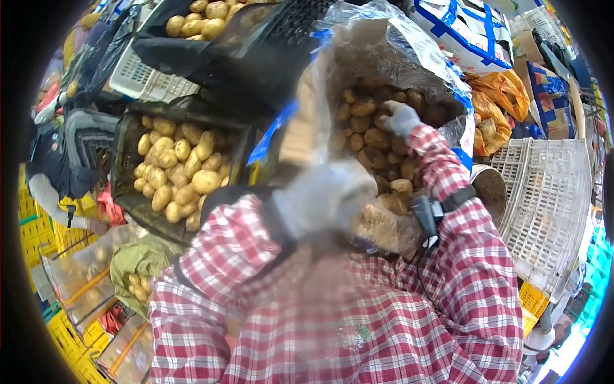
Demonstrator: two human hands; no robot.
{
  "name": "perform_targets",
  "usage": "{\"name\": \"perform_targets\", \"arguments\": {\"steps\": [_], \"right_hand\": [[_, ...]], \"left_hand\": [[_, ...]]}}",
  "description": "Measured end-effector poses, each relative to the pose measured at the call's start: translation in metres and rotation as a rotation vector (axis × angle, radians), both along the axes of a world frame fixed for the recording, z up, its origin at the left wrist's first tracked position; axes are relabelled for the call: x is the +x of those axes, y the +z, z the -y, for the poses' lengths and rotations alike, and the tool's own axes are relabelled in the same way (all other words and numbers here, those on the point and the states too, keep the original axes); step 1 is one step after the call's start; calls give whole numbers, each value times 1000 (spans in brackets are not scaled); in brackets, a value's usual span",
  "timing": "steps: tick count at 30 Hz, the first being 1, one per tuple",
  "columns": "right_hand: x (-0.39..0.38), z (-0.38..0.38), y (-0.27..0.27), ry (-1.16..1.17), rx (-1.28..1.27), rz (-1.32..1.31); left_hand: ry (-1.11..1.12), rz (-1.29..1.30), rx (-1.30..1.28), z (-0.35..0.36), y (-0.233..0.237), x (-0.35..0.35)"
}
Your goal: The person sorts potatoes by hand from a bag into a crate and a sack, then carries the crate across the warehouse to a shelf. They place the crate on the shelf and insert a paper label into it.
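My right hand (403, 120), in a grey glove, reaches into a large plastic-lined bag (409, 48). Its fingers are spread a little, fingertips right at the brown potatoes (374, 137) heaped inside. In front of my chest, at the near left side of that bag, is my gloved left hand (323, 198). Motion smears its fingers, and I cannot tell what is in them. Just right of it, a potato-filled part of the bag (380, 227) bulges toward my lap. To the left stands a black crate (131, 208) full of pale yellow potatoes (182, 163).
Another black container (157, 51) with potatoes is at the upper left, by a white basket (153, 83). White crates (543, 211) and an orange bag (495, 105) stand on the right. A green sack (137, 256) with potatoes sits at the lower left, near yellow crates (70, 339).
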State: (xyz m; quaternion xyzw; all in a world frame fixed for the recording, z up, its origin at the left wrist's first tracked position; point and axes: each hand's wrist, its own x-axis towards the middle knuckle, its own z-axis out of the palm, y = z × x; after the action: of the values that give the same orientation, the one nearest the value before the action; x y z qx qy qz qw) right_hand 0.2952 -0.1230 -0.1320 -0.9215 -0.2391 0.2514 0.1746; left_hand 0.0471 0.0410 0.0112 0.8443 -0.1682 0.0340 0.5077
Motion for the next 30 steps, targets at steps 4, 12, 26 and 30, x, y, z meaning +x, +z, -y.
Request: {"name": "perform_targets", "arguments": {"steps": [4, 12, 26, 30], "right_hand": [[41, -29, -116, 160, -208, -5], [41, -39, -137, 106, -123, 3], [-175, 28, 118, -126, 972, -291], [-189, 33, 115, -161, 1037, -24]], "left_hand": [[-50, -326, -12, 17, -54, 19], [325, -729, -921, 11, -68, 46], [432, -435, -662, 32, -59, 23], [392, -283, -631, 44, -37, 1]]}}
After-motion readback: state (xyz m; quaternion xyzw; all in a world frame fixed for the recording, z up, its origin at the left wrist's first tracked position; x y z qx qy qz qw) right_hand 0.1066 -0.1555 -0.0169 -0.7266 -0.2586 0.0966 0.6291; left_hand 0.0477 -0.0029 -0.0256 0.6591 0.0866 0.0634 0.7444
